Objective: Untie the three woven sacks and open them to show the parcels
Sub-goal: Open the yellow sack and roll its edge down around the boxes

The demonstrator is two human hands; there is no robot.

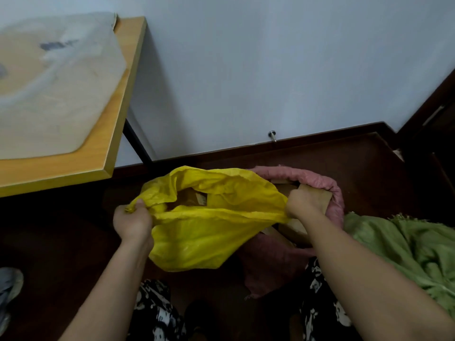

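A yellow woven sack (209,232) stands on the dark floor in the middle, its mouth stretched wide. My left hand (133,219) grips the left side of its rim. My right hand (304,203) grips the right side of the rim. Brown cardboard parcels (194,198) show inside the mouth. Behind and to the right sits a pink woven sack (317,180), its rim rolled down around brown parcels (317,194). A green woven sack (403,244) lies at the far right, crumpled; its mouth is not visible.
A wooden table (115,114) with a pale cloth-covered board (54,82) stands at the left, its black leg (136,141) near the white wall. A metal door stop (272,134) sticks out at the skirting. A grey shoe (9,289) lies bottom left.
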